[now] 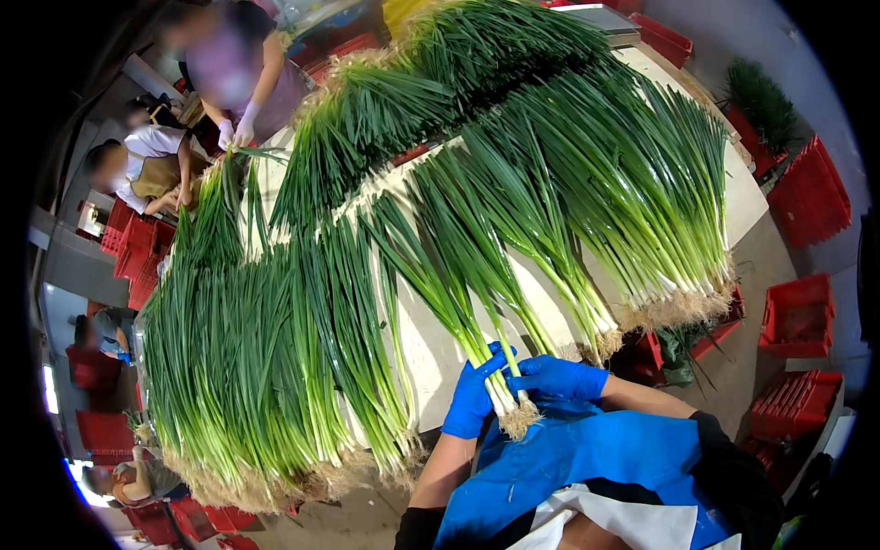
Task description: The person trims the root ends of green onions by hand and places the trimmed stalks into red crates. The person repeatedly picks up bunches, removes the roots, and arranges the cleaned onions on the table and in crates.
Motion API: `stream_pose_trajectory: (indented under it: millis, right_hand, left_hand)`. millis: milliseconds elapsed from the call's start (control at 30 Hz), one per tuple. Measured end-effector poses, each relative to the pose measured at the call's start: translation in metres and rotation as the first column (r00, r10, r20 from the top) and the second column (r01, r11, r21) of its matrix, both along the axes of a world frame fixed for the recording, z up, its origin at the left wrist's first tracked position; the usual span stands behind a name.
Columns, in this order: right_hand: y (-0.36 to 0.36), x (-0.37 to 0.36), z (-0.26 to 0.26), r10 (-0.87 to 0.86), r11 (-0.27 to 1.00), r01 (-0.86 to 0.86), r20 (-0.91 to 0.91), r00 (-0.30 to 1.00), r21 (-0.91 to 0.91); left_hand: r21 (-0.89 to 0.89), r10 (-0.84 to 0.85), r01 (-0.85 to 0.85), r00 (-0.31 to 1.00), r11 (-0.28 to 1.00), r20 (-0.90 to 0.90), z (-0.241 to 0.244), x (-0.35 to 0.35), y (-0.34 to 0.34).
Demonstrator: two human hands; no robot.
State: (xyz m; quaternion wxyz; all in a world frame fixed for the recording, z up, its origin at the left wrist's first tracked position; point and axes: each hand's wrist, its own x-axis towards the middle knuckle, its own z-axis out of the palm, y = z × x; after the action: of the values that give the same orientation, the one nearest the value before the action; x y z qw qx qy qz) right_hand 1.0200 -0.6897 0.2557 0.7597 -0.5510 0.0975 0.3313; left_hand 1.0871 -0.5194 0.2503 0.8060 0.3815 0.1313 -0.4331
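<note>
My left hand (474, 390), in a blue glove, grips a small bunch of green onions (457, 313) just above their white ends, and the rooty tips hang over the table's near edge. Close beside it, my gloved right hand (558, 377) has its fingers on a single green onion stalk (507, 350) next to that bunch. The leaves of both stretch away across the white tabletop (421, 337). To the right of them lies a loose cluster of green onions (577, 295), roots toward me. My fingertips are partly hidden behind the stalks.
A dense row of green onions (240, 357) covers the left side; a thick pile (646, 199) lies right, another (509, 48) at the far side. A person with white gloves (237, 130) handles stalks across the table. Red crates (797, 313) stand on the floor at right.
</note>
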Motion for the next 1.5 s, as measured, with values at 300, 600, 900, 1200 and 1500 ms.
stream_pose_trajectory:
  millis: [300, 600, 900, 1200, 1500]
  right_hand:
    - [-0.021, 0.035, 0.007, 0.604, 0.689, -0.53, -0.014, 0.797, -0.494]
    - [0.006, 0.077, -0.016, -0.255, 0.875, 0.231, 0.0, 0.967, -0.425]
    - [0.014, 0.057, -0.016, -0.468, 0.833, 0.45, 0.026, 0.884, -0.321]
    - [0.018, 0.039, -0.025, -0.301, 0.593, 0.551, 0.472, 0.828, -0.588]
    - [0.004, 0.013, 0.006, -0.407, 0.881, 0.425, 0.125, 0.905, -0.207]
  left_hand:
    - [0.039, -0.051, 0.051, 0.999, 0.998, 0.016, -0.021, -0.01, -0.001]
    - [-0.043, -0.006, 0.007, 1.0, 0.999, 0.018, -0.011, -0.012, -0.009]
    - [-0.024, 0.044, -0.044, 0.999, 0.999, 0.02, -0.009, -0.015, -0.011]
    - [0.095, 0.096, -0.096, 0.995, 0.991, 0.0, -0.022, -0.018, -0.022]
    - [-0.053, 0.018, -0.043, 0.912, 0.998, -0.409, -0.026, -0.003, -0.018]
